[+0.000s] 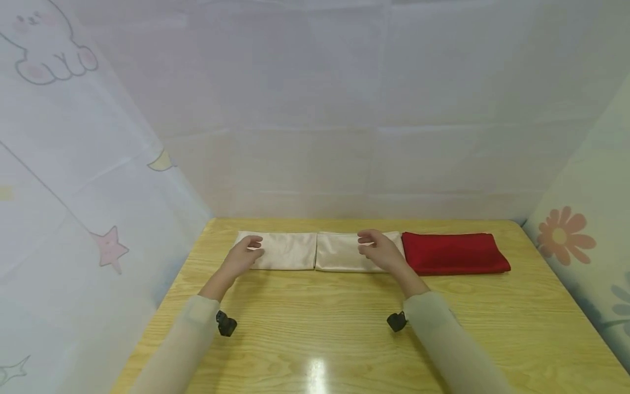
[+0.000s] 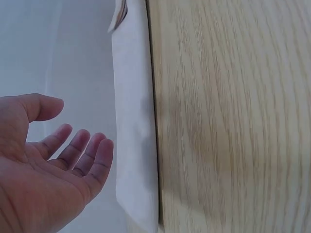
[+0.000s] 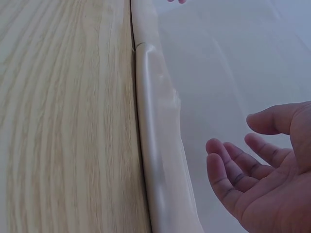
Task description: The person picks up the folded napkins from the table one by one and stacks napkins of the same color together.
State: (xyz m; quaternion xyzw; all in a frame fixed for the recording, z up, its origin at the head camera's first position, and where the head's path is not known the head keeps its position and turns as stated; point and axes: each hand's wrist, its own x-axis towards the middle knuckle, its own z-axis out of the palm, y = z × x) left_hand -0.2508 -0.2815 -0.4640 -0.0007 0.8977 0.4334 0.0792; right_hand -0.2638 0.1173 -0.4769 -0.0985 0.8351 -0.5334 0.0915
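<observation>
Three folded cloths lie in a row along the far side of the table. At the left is a pale pinkish-white satin cloth, and beside it a cream satin cloth. A red folded cloth lies at the right end. Above the left end of the pinkish cloth hovers my left hand, its fingers loosely bent and holding nothing. My right hand hangs over the right part of the cream cloth, likewise with relaxed fingers. Both wrist views show a gap between fingers and cloth.
The wooden table extends toward me, with a bright reflection near its front. A pale fabric backdrop stands behind its far edge, and printed fabric walls flank both sides. A small black device sits at each wrist.
</observation>
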